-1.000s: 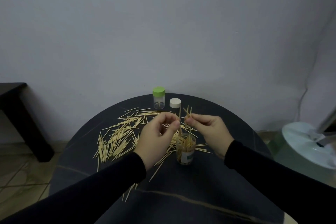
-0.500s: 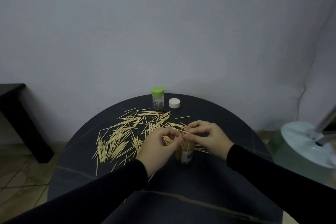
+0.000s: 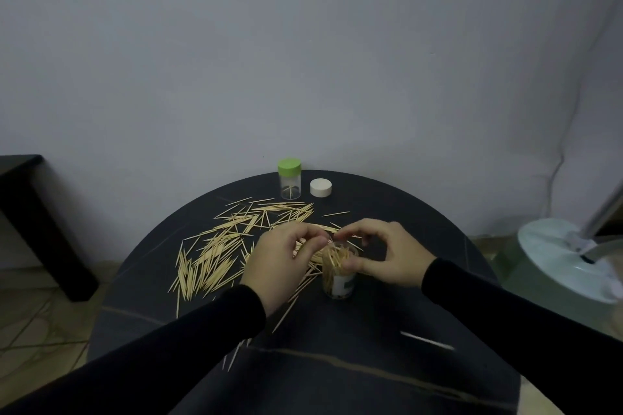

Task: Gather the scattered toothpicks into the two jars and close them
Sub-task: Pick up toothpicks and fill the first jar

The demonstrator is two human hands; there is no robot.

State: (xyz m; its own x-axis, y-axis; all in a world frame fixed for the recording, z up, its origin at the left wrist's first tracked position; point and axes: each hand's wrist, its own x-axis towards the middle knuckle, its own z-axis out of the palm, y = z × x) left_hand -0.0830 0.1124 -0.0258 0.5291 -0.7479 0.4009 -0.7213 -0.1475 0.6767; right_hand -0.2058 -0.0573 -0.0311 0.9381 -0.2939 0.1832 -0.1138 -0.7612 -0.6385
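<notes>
Jars: two, a green-lidded jar (image 3: 290, 184) and an open jar (image 3: 338, 274)
Loose white lid (image 3: 320, 187): one
Hands: two
Scattered toothpicks (image 3: 215, 249): too many to count

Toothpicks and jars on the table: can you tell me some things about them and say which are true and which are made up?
1. The jar with the green lid is closed. True.
2. The white lid is on a jar. False: it lies on the round table, beside the green-lidded jar.
3. The open jar between the hands has toothpicks in it. True.
4. All the scattered toothpicks are picked up. False: many lie on the table.
5. The left hand is far from the open jar. False: both it and the right hand are at its mouth.
</notes>
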